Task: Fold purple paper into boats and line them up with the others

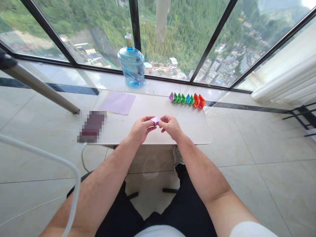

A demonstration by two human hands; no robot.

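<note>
Between both hands, above the front middle of the white table (138, 131), is a small folded piece of purple paper (155, 119). My left hand (141, 127) pinches its left side with thumb and fingers. On the opposite side, my right hand (171, 125) grips the paper's right edge. The folds beneath are partly covered by the fingers. A row of folded paper boats (182, 98) in purple, green, blue and orange stands at the table's back right. Flat sheets of purple paper (118, 102), with a yellowish edge under them, lie at the back left.
A blurred dark phone-like object (92, 127) with a cable lies at the table's left end. Behind the table, a large blue water bottle (131, 67) stands by the window. A grey pole (49, 87) slants in from the left, above a white curved tube (74, 171).
</note>
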